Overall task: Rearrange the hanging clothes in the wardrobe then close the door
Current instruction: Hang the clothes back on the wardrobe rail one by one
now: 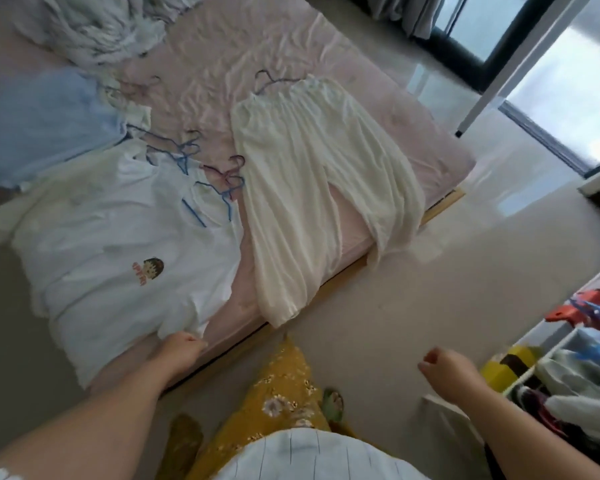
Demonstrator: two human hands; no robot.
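At bed edge, fingers (196, 341) pinching white T-shirt (118, 268)

thin cloth trousers (326, 188), glossy floor (430, 271), wood bed frame (444, 202).

White T-shirt (118, 258), cream trousers (319, 188), pink bedsheet (229, 50), blue hangers (201, 202), yellow floral skirt (278, 393).

The left hand (182, 348) reaches forward with fingers curled closed; the right hand (444, 367) hangs loosely curled, holding nothing.
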